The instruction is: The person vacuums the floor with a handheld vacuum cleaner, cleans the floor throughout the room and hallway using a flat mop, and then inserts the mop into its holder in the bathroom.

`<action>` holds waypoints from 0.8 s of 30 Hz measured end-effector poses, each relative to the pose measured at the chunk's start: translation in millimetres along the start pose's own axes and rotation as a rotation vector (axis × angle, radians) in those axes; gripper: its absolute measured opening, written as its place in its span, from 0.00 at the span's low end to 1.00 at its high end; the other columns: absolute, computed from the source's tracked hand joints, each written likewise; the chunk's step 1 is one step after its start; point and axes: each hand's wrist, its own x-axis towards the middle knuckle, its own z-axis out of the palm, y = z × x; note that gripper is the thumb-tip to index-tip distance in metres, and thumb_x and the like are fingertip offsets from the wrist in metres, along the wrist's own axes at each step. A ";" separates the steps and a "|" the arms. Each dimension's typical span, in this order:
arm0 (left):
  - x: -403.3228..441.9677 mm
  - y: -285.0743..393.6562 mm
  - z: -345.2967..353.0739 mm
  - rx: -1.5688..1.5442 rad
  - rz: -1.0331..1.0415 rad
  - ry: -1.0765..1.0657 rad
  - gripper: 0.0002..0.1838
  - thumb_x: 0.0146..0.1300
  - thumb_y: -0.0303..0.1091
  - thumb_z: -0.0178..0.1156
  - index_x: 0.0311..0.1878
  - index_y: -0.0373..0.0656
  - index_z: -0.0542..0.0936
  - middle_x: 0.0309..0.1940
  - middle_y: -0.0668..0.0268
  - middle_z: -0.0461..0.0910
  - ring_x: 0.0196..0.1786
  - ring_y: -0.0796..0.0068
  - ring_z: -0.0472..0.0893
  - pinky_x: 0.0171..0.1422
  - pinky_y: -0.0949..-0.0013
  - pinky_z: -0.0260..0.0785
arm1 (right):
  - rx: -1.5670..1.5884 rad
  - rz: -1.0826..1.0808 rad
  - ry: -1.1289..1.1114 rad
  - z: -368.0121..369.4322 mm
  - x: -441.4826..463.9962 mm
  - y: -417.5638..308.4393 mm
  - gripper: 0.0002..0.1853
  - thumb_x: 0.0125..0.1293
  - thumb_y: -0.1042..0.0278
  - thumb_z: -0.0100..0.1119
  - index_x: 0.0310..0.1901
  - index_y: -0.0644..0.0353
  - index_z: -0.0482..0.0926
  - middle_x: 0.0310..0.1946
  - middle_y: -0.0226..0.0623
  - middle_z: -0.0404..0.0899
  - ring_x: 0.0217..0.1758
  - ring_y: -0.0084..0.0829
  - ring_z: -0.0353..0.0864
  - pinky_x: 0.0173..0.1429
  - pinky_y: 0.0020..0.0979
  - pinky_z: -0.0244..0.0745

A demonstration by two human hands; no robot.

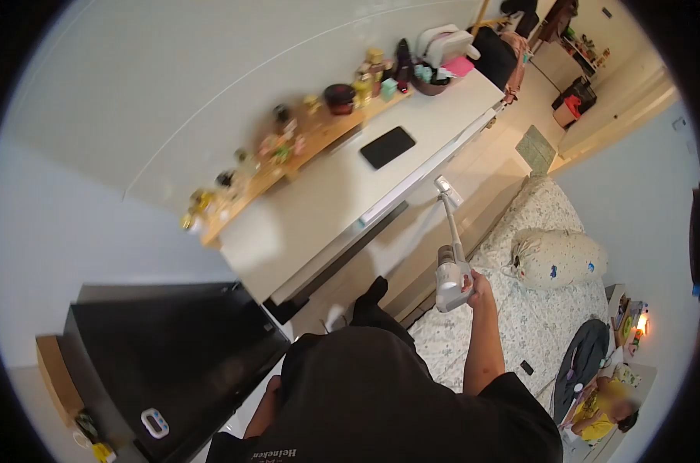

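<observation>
My right hand (pixel 479 288) is wrapped round the handle of a white cordless vacuum cleaner (pixel 452 282). Its grey tube slants away from me to the floor head (pixel 448 191), which rests on the floor between the desk and the bed. At my left side, part of my left hand or forearm (pixel 265 409) shows beside the black shirt; its fingers cannot be made out.
A white desk (pixel 319 197) bears a black tablet (pixel 388 147) and a wooden shelf (pixel 265 182) with bottles. The bed (pixel 442 339) is right, with a bolster (pixel 562 258). A person in yellow (pixel 597 409) is beyond it. A black cabinet (pixel 164 363) stands left.
</observation>
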 end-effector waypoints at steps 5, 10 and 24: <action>61.1 134.2 -56.8 0.158 0.107 -0.035 0.18 0.62 0.43 0.54 0.34 0.36 0.82 0.37 0.45 0.81 0.43 0.43 0.80 0.47 0.50 0.72 | 0.231 0.017 0.075 27.4 28.6 -67.4 0.12 0.73 0.60 0.44 0.48 0.59 0.71 0.21 0.30 0.73 0.14 0.21 0.65 0.16 0.23 0.62; 111.3 237.2 -74.2 0.179 0.311 -0.143 0.15 0.52 0.39 0.58 0.35 0.37 0.83 0.39 0.44 0.81 0.46 0.45 0.80 0.48 0.49 0.73 | 0.276 0.037 0.015 37.0 93.6 -140.4 0.10 0.73 0.59 0.45 0.45 0.56 0.69 0.27 0.29 0.68 0.18 0.21 0.64 0.19 0.26 0.63; 263.9 434.0 13.8 -0.490 0.260 -0.350 0.20 0.56 0.44 0.58 0.43 0.36 0.82 0.46 0.45 0.80 0.49 0.47 0.80 0.48 0.52 0.72 | -0.140 0.014 0.187 25.3 187.1 -390.9 0.15 0.72 0.56 0.47 0.36 0.60 0.72 0.14 0.26 0.65 0.13 0.22 0.61 0.20 0.26 0.64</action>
